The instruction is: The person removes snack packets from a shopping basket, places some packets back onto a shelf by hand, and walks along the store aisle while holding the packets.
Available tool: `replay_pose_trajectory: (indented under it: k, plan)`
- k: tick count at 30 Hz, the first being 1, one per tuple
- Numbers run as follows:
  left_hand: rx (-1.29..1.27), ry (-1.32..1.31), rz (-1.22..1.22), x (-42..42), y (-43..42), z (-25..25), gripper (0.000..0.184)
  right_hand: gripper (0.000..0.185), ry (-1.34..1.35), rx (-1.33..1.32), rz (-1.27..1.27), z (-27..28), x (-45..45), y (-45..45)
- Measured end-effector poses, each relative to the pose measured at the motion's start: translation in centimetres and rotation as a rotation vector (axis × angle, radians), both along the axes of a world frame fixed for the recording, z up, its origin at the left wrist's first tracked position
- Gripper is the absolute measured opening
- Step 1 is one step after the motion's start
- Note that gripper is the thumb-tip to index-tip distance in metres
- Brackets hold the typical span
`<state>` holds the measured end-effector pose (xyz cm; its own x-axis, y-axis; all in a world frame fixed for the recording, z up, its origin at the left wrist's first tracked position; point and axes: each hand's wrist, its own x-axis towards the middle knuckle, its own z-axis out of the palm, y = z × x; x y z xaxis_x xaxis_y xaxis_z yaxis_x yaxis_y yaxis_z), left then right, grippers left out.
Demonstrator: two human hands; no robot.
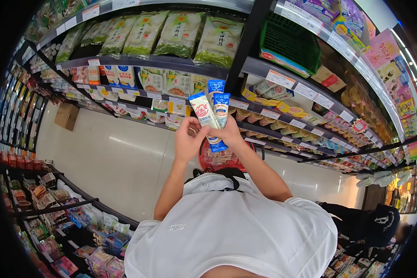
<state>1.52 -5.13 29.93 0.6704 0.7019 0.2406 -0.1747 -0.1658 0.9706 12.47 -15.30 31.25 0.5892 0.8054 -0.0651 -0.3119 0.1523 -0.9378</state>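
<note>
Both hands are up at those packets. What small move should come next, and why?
I'd probably have the left hand nudge the white packet in line with the blue packets: they fan out at different angles, the white one tilting toward the left, while the right hand seems to steady the bunch.

We saw green-and-white packets (178, 34) lined up along a shelf (146, 60), with a green plastic crate (289, 44) to their right, beyond a dark post (248, 41). A brown cardboard box (66, 116) stood on the pale floor (102, 160). We also noticed another person (383, 226) (partly shadowed) at lower right.
</note>
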Motion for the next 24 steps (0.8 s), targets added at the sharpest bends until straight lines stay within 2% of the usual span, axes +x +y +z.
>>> replay_pose_trajectory:
  k: [5,7,9,11,12,13,14,15,16,17,18,19,21,24]
  plan:
    - [-0.018,0.047,-0.070,0.1,1.3,-1.1,0.023,0.063,-0.082,-0.093,0.034,-0.4,-0.1,0.2]
    - [-0.161,-0.028,-0.065,0.0,1.5,-0.6,0.019,0.063,-0.208,-0.123,0.038,-0.9,0.0,0.2]
    - [-0.123,-0.026,-0.030,-0.2,2.3,-0.1,0.016,0.059,-0.238,-0.048,0.027,-1.0,-0.1,0.0]
    - [-0.083,-0.023,0.006,-0.7,3.3,0.7,0.013,0.043,-0.161,-0.125,0.057,-1.1,-0.1,-0.6]
    - [0.038,-0.017,-0.041,-1.0,3.7,1.8,0.012,0.043,-0.162,-0.124,0.058,-1.5,0.1,-0.8]
    - [0.158,-0.010,-0.087,-1.3,4.1,2.8,0.013,0.039,0.004,-0.157,0.126,-2.2,0.3,-1.0]
    - [0.158,-0.008,-0.085,-1.6,4.4,3.8,0.013,0.042,0.172,-0.191,0.194,-2.8,0.4,-1.2]
    - [0.512,0.024,-0.158,-1.7,4.8,4.7,0.019,0.042,0.173,-0.191,0.196,-2.8,0.4,-1.5]
    - [0.869,0.057,-0.230,-1.8,5.1,5.2,0.024,0.051,0.302,-0.207,0.276,-2.9,0.4,-1.8]
    - [0.870,0.058,-0.227,-1.8,5.0,5.3,0.024,0.061,0.432,-0.223,0.354,-3.0,0.2,-1.9]
    - [0.929,0.068,-0.364,-1.7,4.7,5.4,0.027,0.068,0.534,-0.156,0.366,-3.3,-0.3,-1.9]
    - [0.985,0.079,-0.503,-1.6,4.2,5.4,0.030,0.068,0.533,-0.155,0.367,-3.5,-0.5,-2.1]
    - [0.986,0.071,-0.557,-1.2,3.1,4.5,0.033,0.067,0.752,-0.206,0.445,-3.9,-0.9,-2.4]
    - [1.004,0.097,-0.667,-0.9,2.1,3.6,0.032,0.063,0.732,-0.144,0.389,-5.2,-1.5,-2.9]
